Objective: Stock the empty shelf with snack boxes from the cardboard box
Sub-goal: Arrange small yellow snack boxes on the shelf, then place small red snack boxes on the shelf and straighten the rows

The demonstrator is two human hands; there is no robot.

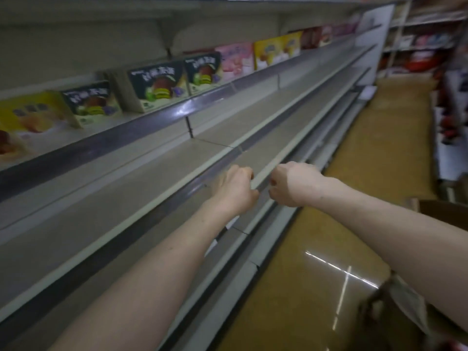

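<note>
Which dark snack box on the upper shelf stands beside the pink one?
The rightmost dark box, next to the pink box; the other two stand further left.

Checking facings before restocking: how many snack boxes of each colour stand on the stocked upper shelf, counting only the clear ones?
Dark boxes: 3
Yellow boxes: 3
Pink box: 1
Total: 7
Reddish boxes farther along are too blurred to count.

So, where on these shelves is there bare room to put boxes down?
The second shelf, directly under the row of snack boxes, is bare along its visible length, and the third shelf below it too. The top shelf is crowded.
</note>
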